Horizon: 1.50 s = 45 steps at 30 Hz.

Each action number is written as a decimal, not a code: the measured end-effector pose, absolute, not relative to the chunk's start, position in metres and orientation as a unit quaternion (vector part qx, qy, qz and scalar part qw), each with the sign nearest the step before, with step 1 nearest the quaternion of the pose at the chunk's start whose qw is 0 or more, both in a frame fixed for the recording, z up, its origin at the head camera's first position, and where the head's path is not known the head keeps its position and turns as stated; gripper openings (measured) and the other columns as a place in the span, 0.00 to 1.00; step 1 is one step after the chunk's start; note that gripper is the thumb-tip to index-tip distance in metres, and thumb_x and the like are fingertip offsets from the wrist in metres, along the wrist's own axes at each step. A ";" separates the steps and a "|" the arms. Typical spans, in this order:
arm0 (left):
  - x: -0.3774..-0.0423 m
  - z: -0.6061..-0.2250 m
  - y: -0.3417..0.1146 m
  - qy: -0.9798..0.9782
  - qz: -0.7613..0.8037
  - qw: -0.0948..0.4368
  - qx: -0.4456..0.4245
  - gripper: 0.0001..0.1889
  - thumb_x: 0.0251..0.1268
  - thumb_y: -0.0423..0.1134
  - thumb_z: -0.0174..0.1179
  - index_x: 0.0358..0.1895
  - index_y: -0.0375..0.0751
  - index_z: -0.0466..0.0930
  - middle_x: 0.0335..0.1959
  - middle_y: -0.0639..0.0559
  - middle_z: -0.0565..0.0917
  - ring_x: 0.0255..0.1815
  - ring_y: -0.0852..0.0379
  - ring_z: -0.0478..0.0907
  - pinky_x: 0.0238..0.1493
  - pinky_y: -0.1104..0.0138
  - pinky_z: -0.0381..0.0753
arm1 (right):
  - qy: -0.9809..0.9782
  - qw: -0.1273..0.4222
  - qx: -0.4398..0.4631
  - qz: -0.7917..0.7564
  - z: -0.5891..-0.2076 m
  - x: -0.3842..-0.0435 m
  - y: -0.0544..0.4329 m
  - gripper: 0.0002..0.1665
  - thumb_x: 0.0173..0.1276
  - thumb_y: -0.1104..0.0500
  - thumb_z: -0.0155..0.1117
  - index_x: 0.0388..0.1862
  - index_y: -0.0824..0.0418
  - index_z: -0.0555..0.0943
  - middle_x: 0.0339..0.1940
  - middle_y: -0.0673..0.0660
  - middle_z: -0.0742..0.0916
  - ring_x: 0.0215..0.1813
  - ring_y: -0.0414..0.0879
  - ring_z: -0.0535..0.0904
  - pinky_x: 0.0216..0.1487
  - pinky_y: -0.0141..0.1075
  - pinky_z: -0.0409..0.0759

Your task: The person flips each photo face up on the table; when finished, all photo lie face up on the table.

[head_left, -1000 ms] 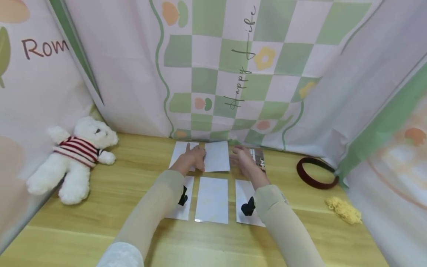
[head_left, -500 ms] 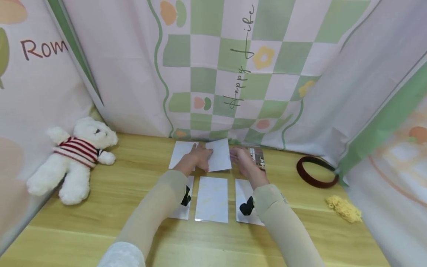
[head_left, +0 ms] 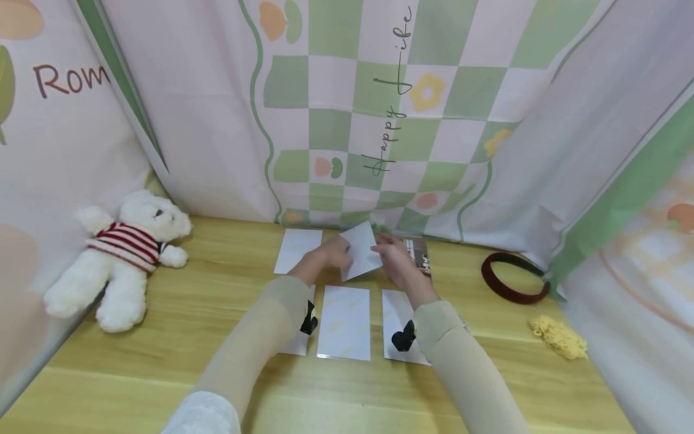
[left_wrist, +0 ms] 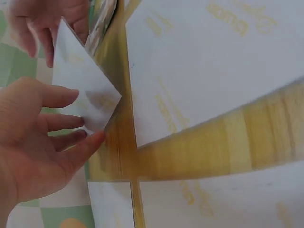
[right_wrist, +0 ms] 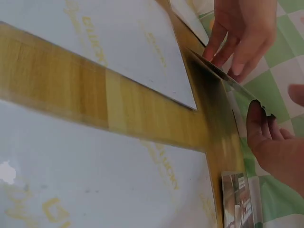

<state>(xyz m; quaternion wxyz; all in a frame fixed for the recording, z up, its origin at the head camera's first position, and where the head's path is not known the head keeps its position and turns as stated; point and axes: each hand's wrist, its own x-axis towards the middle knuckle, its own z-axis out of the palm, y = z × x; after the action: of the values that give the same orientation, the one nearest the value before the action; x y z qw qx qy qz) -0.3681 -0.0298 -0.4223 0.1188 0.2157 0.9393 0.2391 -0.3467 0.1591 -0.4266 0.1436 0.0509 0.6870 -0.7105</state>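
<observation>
Head view puts the raised white card (head_left: 362,256) right at the grip, tilted: fingertips and thumb of the left hand (head_left: 337,250) pinch it by one side, nearly together. With so small a hold, the card could well twist or slip if the right hand (head_left: 397,259) nudges its free end. A low swing leftward might shove the flat card (head_left: 298,248) left of the grip out of line; a drop could disturb the middle card (head_left: 343,325), nearer the person than the grip. The left forearm slants up from lower left above the wooden table (head_left: 293,401), palm facing the card. Just right of the grip, the right hand's fingers hang loosely bent, pinching nothing visible (whether they touch the card, I cannot tell), beside the picture card (head_left: 418,256).
</observation>
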 end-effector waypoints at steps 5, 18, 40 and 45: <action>-0.371 -0.420 -0.026 0.917 0.340 0.128 0.164 0.07 0.64 0.34 0.50 0.34 0.34 0.75 0.31 0.47 0.77 0.31 0.53 0.72 0.32 0.67 0.74 | 0.710 0.115 0.014 -0.695 -0.432 -0.344 0.157 0.56 0.65 0.77 0.59 0.86 0.64 0.44 0.88 0.64 0.56 0.86 0.62 0.56 0.86 0.52 0.61; -0.380 -0.423 -0.018 0.771 0.594 0.229 0.032 0.32 0.84 0.46 0.40 0.85 0.48 0.47 0.86 0.39 0.53 0.85 0.33 0.55 0.76 0.30 0.66 | 0.746 0.106 -0.075 -0.654 -0.442 -0.335 0.157 0.64 0.56 0.84 0.58 0.87 0.63 0.39 0.88 0.63 0.54 0.84 0.66 0.60 0.79 0.55 0.72; -0.380 -0.422 -0.027 0.690 0.670 0.273 0.043 0.40 0.79 0.63 0.50 0.85 0.69 0.40 0.89 0.45 0.40 0.87 0.31 0.48 0.73 0.33 0.72 | 0.781 0.171 -0.142 -0.583 -0.444 -0.332 0.147 0.61 0.63 0.75 0.63 0.88 0.55 0.44 0.85 0.68 0.61 0.83 0.69 0.60 0.83 0.63 0.63; -0.381 -0.425 -0.028 0.677 0.685 0.269 0.037 0.39 0.80 0.58 0.51 0.85 0.69 0.41 0.89 0.43 0.42 0.86 0.31 0.51 0.68 0.36 0.78 | 0.779 0.184 -0.158 -0.578 -0.442 -0.331 0.146 0.63 0.61 0.77 0.62 0.88 0.54 0.42 0.86 0.68 0.59 0.84 0.69 0.58 0.83 0.63 0.62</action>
<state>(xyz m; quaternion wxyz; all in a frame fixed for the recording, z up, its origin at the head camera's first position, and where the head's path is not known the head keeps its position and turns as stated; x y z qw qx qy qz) -0.3812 -0.0280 -0.4255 0.2685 0.0366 0.6766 0.6847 -0.3313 0.1459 -0.4419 0.1835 -0.1581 0.7793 -0.5779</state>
